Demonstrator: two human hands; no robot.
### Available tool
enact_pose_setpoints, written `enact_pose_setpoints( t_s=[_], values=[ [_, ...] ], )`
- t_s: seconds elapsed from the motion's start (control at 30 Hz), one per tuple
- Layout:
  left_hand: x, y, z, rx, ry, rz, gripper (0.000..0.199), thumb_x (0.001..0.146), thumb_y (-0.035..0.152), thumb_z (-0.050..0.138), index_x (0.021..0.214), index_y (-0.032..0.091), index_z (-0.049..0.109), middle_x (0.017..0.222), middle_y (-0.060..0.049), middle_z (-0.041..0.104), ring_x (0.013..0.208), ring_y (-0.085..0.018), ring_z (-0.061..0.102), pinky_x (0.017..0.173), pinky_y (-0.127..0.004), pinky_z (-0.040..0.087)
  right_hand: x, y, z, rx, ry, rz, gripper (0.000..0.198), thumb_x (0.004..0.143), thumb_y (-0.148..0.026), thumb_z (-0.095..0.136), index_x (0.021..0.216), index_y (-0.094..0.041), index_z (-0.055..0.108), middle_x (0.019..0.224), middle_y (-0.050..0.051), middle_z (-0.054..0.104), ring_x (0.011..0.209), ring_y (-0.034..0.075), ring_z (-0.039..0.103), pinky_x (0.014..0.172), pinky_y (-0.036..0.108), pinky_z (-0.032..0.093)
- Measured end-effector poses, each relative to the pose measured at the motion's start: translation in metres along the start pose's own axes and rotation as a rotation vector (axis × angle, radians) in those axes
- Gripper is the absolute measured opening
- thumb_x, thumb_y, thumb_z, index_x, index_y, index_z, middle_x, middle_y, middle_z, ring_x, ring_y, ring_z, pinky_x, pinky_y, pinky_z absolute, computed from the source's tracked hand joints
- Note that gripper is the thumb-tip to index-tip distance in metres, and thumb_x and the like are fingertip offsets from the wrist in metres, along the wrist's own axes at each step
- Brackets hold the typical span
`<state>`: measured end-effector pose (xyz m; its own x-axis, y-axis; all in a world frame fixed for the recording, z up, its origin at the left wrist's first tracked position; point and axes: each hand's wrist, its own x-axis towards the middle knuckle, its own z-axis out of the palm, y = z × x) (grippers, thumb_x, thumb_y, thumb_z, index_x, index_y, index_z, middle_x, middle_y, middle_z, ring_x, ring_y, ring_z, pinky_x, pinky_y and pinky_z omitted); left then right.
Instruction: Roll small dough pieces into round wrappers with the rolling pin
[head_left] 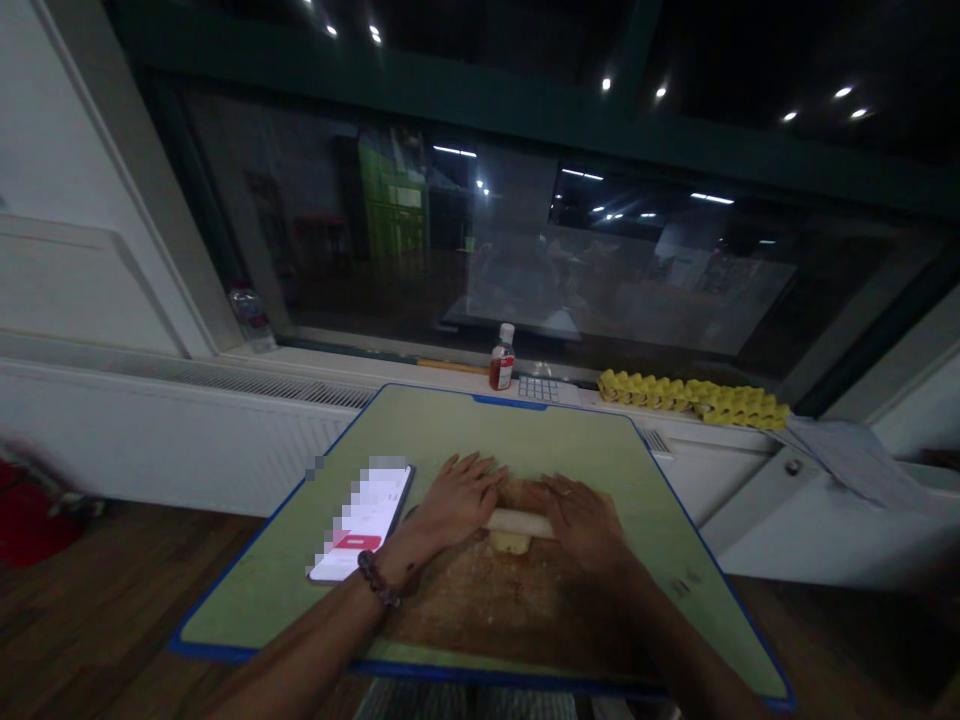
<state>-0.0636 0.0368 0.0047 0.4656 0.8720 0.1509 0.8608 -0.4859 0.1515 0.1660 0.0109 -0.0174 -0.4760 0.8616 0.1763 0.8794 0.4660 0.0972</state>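
A pale wooden rolling pin (519, 523) lies crosswise on a brown wooden board (517, 610), over a small yellowish piece of dough (510, 543). On the pin's left end rests my left hand (466, 497), palm down, fingers stretched forward and apart. My right hand (581, 515) lies over the other end the same way, with its fingers flat and pointing forward and left. Both palms hide the ends of the pin. The dough shows between my hands, on the near side of the pin, and its far part is hard to make out.
The board lies on a green folding table (420, 425) with a blue rim. Left of my hands is a lit phone (367, 520). The windowsill behind holds a small bottle (502, 360), a keypad-like white item (540, 389), yellow egg trays (690, 397) and a plastic bottle (253, 318).
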Motion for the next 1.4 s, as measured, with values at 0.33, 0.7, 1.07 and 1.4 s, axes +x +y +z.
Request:
enact_pose_setpoints(
  t_s=[0.33, 0.7, 1.07, 1.4],
  values=[
    [-0.023, 0.011, 0.002, -0.019, 0.101, 0.037, 0.046, 0.098, 0.03, 0.029, 0.138, 0.02, 0.05, 0.141, -0.004, 0.052, 0.132, -0.021, 0.044, 0.113, -0.043, 0.029, -0.017, -0.022, -0.021, 0.109, 0.033, 0.088, 0.046, 0.095, -0.017, 0.032, 0.135, -0.016, 0.054, 0.142, 0.007, 0.049, 0.132, 0.02, 0.043, 0.113, 0.035, 0.029],
    [-0.024, 0.01, 0.005, 0.001, 0.089, 0.014, 0.049, 0.099, 0.032, 0.025, 0.139, 0.016, 0.048, 0.145, -0.008, 0.047, 0.137, -0.024, 0.037, 0.114, -0.049, 0.025, -0.011, -0.021, -0.02, 0.049, -0.017, 0.09, 0.047, 0.094, -0.015, 0.03, 0.134, -0.016, 0.054, 0.141, 0.009, 0.05, 0.133, 0.021, 0.042, 0.113, 0.04, 0.029],
    [0.03, -0.021, 0.014, -0.008, -0.013, -0.12, 0.048, 0.095, 0.03, 0.031, 0.14, 0.02, 0.045, 0.149, -0.013, 0.04, 0.139, -0.03, 0.032, 0.109, -0.058, 0.025, 0.037, 0.008, -0.008, -0.027, -0.105, 0.105, 0.047, 0.097, -0.017, 0.029, 0.14, -0.017, 0.047, 0.147, 0.015, 0.041, 0.139, 0.028, 0.031, 0.112, 0.052, 0.024],
    [0.006, -0.009, 0.01, -0.03, -0.008, -0.053, 0.049, 0.097, 0.03, 0.023, 0.14, 0.022, 0.046, 0.146, -0.005, 0.046, 0.137, -0.025, 0.037, 0.112, -0.051, 0.025, 0.019, -0.006, -0.018, -0.022, -0.111, 0.083, 0.048, 0.093, -0.012, 0.034, 0.138, -0.015, 0.049, 0.142, 0.012, 0.048, 0.135, 0.027, 0.038, 0.112, 0.049, 0.027]
  ],
)
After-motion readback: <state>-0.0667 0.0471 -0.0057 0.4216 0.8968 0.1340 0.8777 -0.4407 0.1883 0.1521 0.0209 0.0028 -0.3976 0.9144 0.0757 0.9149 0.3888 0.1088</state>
